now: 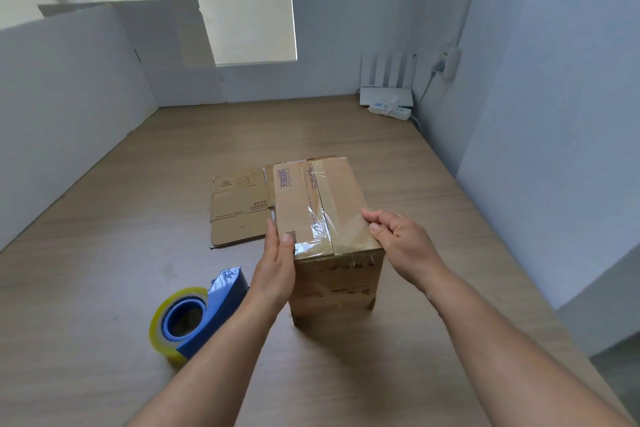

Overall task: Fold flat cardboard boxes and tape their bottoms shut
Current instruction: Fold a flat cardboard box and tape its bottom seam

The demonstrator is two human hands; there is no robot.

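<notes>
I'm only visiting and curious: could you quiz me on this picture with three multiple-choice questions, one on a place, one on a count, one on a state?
1. Relative to the upright brown cardboard box, where does the blue tape dispenser with its yellowish roll lie?
A) on top of it
B) on the wooden table, to its left
C) behind it

2. How many hands touch the box?
A) none
B) one
C) two

3. The box's top seam is:
A) taped shut
B) gaping open
C) tied with string

Answers: B, it rests on the table left of the box; C, the left hand and the right hand both hold it; A, shiny clear tape covers the seam.
</notes>
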